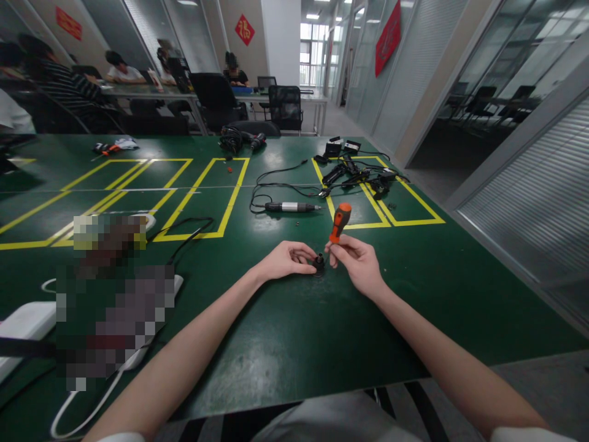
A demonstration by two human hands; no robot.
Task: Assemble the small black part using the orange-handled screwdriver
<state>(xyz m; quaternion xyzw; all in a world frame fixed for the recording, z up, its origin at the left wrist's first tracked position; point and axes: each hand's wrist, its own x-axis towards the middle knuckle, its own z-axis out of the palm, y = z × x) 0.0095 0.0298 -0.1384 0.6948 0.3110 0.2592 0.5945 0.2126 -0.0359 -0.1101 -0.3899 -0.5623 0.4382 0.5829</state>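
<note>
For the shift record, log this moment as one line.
left hand: holds black part on table | right hand: holds screwdriver, handle up | corded tool: lies beyond hands

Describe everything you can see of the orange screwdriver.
The screwdriver has a chunky orange and dark grey handle, apparently plastic or rubber, with a rounded orange end uppermost. It is held nearly upright, leaning slightly right in view, above the green table. The right-hand grip pinches it low down, beside a small dark part. Its tip is hard to see.
</note>
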